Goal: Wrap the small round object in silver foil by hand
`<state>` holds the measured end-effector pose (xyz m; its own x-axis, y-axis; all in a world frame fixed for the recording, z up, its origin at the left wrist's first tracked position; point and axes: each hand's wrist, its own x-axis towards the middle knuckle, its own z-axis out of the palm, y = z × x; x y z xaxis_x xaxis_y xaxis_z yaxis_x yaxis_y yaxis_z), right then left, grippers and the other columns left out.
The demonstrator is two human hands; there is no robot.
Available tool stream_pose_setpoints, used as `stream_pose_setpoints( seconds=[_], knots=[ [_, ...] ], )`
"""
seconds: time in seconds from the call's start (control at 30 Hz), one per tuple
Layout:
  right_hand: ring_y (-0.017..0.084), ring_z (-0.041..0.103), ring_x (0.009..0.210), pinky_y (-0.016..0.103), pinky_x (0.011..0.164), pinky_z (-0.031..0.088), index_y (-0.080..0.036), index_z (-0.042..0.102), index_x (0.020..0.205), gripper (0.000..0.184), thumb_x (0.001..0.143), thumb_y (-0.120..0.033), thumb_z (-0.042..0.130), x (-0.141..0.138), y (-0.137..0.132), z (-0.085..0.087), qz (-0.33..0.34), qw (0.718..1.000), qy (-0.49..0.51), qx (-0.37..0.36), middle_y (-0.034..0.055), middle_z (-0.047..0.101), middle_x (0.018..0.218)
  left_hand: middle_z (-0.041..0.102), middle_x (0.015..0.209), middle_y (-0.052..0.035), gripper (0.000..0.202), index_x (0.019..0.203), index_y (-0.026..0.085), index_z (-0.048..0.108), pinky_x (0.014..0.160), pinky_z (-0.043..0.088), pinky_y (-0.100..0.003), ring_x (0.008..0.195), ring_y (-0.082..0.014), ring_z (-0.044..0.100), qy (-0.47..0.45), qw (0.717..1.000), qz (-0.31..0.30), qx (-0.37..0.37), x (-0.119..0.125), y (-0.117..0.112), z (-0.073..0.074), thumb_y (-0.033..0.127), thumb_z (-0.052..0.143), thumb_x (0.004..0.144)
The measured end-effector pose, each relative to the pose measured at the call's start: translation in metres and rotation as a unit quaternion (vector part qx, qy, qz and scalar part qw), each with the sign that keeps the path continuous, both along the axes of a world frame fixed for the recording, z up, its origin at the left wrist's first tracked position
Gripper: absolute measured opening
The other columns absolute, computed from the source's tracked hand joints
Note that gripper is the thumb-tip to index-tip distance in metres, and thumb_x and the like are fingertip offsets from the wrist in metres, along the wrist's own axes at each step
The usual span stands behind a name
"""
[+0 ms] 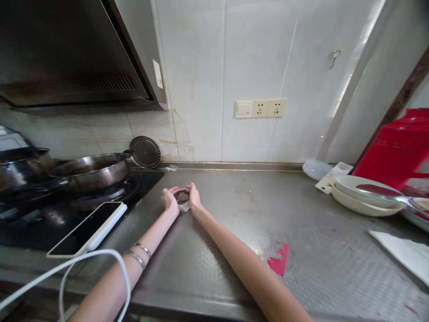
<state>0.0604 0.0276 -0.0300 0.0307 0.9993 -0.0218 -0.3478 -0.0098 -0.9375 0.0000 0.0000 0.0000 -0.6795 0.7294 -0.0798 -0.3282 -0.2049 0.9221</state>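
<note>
A small pale bowl (184, 206) stands on the steel counter (231, 214), just right of the hob (20, 230), with something dark and glossy (181, 196) inside; whether liquid or solid, I cannot tell. The left hand (170, 199) and the right hand (195, 197) cup it from opposite sides, fingers together and gently curved, holding it between them. Left of the hands, a phone (89, 228) lies over the hob's edge, and a white cable (114, 253) loops in front of it. On the hob sit a steel pan (97, 177) and, farther left, a pot (20, 174); what either contains is too dark to make out. A round black disc (145, 152) leans against the wall behind the pan. Far right are two stacked dishes (360, 205), the upper showing a reddish patch, perhaps a reflection, near a red container (392, 152) whose inside is hidden.
</note>
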Motion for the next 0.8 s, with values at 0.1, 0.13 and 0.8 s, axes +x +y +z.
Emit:
stream_pose_setpoints(
  seconds=[0.1,0.13,0.8],
  knots=[
    [0.021,0.064,0.093,0.031,0.088,0.044,-0.018,0.068,0.083,0.036,0.085,-0.042,0.041,0.017,-0.001,0.007,-0.002,1.0,0.025,-0.006,0.0056,0.073,0.089,0.063,0.053,-0.008,0.045,0.076,0.01,0.062,0.065,0.049,-0.033,0.05,-0.019,0.06,-0.008,1.0,-0.018,0.001,0.014,0.001,0.004,0.031,0.023,0.083],
    [0.021,0.064,0.091,0.031,0.087,0.044,-0.018,0.067,0.083,0.037,0.085,-0.043,0.041,0.025,-0.002,0.009,-0.005,0.999,0.032,-0.008,0.0055,0.073,0.087,0.063,0.054,-0.0079,0.045,0.076,0.01,0.062,0.065,0.049,-0.033,0.051,-0.0189,0.06,-0.009,1.0,-0.025,0.002,0.02,0.002,0.005,0.032,0.022,0.083],
    [0.022,0.065,0.076,0.033,0.071,0.05,-0.019,0.062,0.08,0.04,0.085,-0.05,0.036,0.208,-0.043,0.019,-0.08,0.99,0.089,-0.07,0.0059,0.07,0.069,0.061,0.055,-0.0034,0.031,0.092,0.016,0.054,0.056,0.046,-0.032,0.046,-0.0188,0.057,-0.061,0.979,-0.181,-0.069,0.186,-0.006,-0.004,0.035,0.03,0.086]
  ],
)
